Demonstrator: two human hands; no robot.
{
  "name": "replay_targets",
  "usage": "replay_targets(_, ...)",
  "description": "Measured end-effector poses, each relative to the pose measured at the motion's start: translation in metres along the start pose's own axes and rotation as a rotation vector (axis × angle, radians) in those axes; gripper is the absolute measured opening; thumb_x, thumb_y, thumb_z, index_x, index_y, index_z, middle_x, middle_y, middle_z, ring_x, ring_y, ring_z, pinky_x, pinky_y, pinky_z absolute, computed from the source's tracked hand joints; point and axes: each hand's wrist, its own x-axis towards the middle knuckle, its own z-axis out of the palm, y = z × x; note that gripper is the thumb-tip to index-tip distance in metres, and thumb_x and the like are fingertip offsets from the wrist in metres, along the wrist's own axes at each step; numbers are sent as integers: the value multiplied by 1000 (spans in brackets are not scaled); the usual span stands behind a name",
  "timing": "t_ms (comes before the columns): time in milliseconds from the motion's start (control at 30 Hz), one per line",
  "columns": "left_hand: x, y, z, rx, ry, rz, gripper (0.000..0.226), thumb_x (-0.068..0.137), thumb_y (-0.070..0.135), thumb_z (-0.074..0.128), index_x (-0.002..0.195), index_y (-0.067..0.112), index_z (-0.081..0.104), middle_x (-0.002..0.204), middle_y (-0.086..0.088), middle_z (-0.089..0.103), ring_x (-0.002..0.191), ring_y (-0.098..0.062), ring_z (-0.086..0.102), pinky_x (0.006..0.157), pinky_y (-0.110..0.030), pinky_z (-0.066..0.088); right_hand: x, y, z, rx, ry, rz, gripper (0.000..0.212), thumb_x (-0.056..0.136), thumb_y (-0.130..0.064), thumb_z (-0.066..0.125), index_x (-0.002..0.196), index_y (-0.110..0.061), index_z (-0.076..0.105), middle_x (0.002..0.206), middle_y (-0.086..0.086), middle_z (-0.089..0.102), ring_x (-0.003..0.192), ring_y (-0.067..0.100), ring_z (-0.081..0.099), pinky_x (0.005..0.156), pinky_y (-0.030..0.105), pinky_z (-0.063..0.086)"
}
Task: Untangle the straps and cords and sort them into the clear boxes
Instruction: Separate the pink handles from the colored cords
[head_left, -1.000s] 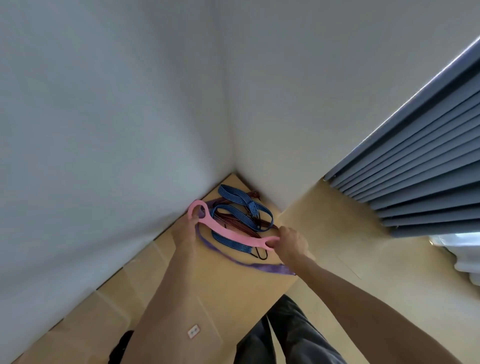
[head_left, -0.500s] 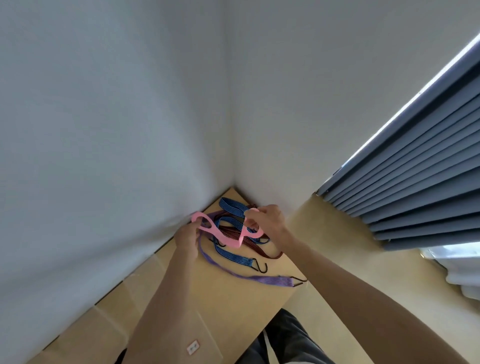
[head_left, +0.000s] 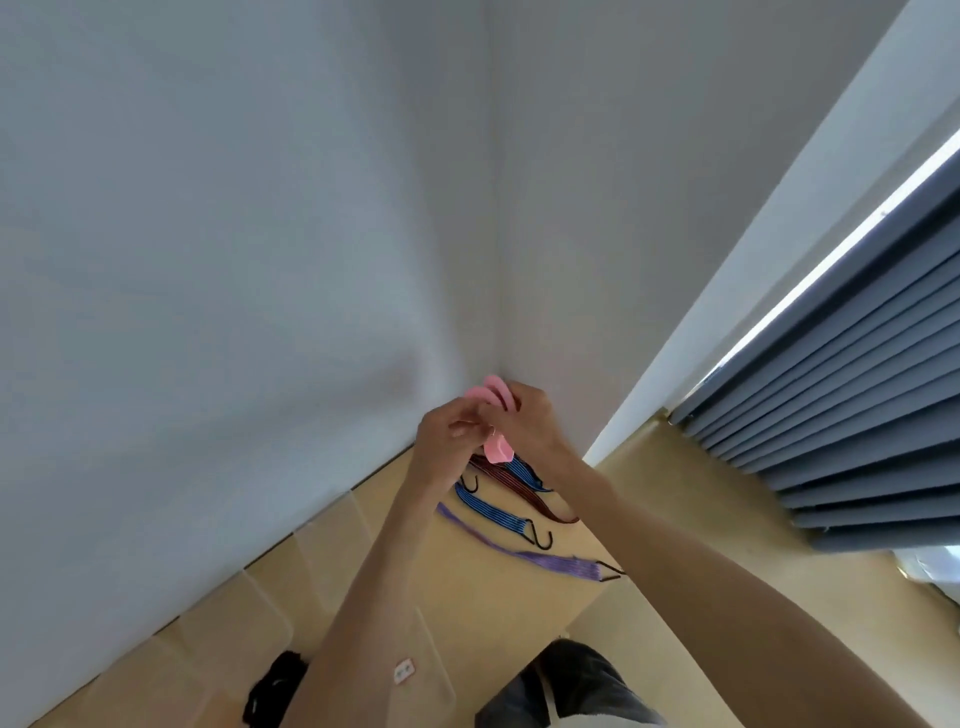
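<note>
Both hands are holding the pink strap (head_left: 492, 400) folded up in the air above the worktop (head_left: 498, 587): the left hand (head_left: 448, 435) is pinching it at 9 o'clock, the right hand (head_left: 530, 422) curling around it at 3 o'clock. Below them (toward 6 o'clock) the blue cord (head_left: 493, 512), dark red cord (head_left: 519, 486) and purple strap (head_left: 550, 560) are lying on the worktop.

Both forearms are bare from wrist to elbow, with no sleeve in view on either. The left hand (head_left: 447, 436) and the right hand (head_left: 524, 421) wear no gloves; any ring or watch is too small to tell. Below the grip, the legs wear dark grey trousers (head_left: 566, 686) with a pale seam line.
</note>
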Motion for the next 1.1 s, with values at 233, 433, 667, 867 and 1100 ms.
replay_targets(233, -29, 43, -21, 608, 440, 365, 43, 73, -2, 70, 102, 27, 56, 100, 11, 53, 90, -8, 56, 63, -24, 51, -19, -66, -9, -205, -237, -240, 24, 97, -14, 53, 91, 8, 62, 76, 13, 55, 70, 22, 49, 67, 36, 41)
replay_targets(433, -44, 71, -47, 587, 410, 290, 73, 74, -13, 58, 140, 19, 49, 145, -1, 50, 134, -18, 47, 95, -29, 52, -35, -92, -7, -214, -423, -344, 18, 90, -5, 59, 74, 3, 61, 66, 6, 50, 67, 20, 45, 66, 33, 34)
replay_targets(667, -71, 87, -63, 266, 385, -30, 6, 74, 12, 61, 68, 12, 59, 61, 3, 54, 59, -13, 48, 57, -31, 41, -44, -69, 7, 69, -320, -237, 31, 79, -25, 82, 103, -17, 64, 90, -2, 72, 84, 11, 67, 74, 27, 55)
replay_targets(867, -93, 95, -82, -249, 556, -161, 7, 75, 10, 65, 82, 9, 67, 66, 2, 58, 60, -16, 59, 59, -32, 55, -57, -52, 15, 112, -815, -147, 41, 80, -32, 78, 115, -14, 68, 102, 10, 76, 96, 26, 73, 85, 35, 57)
replay_targets(1100, -148, 45, -121, 92, 799, -293, 34, 79, 11, 71, 111, 16, 64, 84, -1, 71, 71, -17, 65, 66, -29, 54, -75, -46, 55, -162, -851, -165, 24, 76, -16, 76, 99, -17, 72, 78, 3, 73, 67, 14, 68, 63, 28, 58)
